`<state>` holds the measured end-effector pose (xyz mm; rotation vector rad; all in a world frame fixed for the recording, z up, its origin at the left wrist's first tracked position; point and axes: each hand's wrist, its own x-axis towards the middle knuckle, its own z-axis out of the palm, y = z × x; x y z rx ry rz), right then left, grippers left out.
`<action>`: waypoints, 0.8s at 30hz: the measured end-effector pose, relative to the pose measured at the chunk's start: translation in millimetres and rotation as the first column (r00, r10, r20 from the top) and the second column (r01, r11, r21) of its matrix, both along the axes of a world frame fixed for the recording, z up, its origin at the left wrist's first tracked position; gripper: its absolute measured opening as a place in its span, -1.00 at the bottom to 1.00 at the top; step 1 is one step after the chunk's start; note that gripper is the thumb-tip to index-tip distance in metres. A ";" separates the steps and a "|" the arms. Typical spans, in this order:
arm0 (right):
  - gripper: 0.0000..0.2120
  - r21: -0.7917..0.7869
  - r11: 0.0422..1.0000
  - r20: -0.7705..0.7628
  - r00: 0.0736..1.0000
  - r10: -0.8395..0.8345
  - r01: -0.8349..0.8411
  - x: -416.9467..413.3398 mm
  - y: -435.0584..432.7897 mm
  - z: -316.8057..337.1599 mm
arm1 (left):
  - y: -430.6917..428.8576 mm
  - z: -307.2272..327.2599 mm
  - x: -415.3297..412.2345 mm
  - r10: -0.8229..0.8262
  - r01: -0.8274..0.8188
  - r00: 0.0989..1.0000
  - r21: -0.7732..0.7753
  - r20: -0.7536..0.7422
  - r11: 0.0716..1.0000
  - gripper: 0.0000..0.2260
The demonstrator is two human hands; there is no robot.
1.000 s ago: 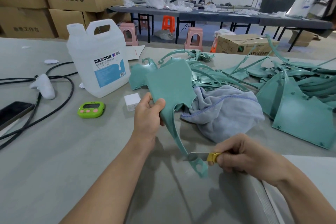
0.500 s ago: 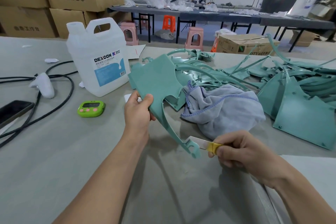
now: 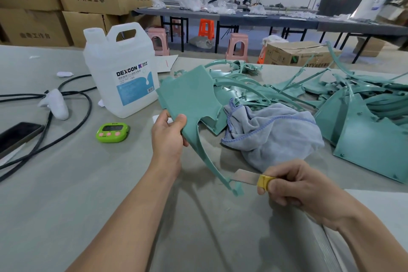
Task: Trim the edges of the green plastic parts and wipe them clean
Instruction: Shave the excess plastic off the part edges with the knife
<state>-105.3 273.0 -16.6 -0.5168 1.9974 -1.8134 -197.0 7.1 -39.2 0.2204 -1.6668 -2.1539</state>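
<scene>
Far left on the grey bench: looped black cables, a white plastic jug with a blue label, a lime-green digital timer. At centre, gripped by the left hand and raised off the bench, a flat teal-green plastic part, its thin curved arm reaching down to a flat metal blade with a yellow handle, pinched in the right hand. Behind, a crumpled grey cloth; at right, a heap of more green plastic parts.
</scene>
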 end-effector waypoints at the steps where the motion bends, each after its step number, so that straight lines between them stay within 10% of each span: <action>1: -0.87 -0.008 1.000 0.009 1.000 0.009 -0.009 0.2 0.0 -0.4 | -0.1 -0.5 0.1 -0.002 0.002 1.000 -0.005 0.002 1.000 -0.93; 12: -0.76 0.016 0.999 0.079 0.996 -0.035 0.034 -2.4 3.1 -1.9 | 7.1 3.0 7.0 -0.025 0.026 1.000 -0.056 0.013 0.998 -0.87; 17: -0.88 -0.217 0.936 0.257 0.941 -0.219 0.277 -2.8 -3.7 -2.3 | 8.8 5.5 11.7 0.053 -0.054 0.999 -0.054 -0.006 0.997 -0.89; 24: -0.81 -0.485 0.816 0.469 0.881 -0.062 0.316 3.4 -24.0 1.9 | 19.8 7.9 24.2 0.086 -0.090 0.992 -0.041 -0.097 0.995 -0.85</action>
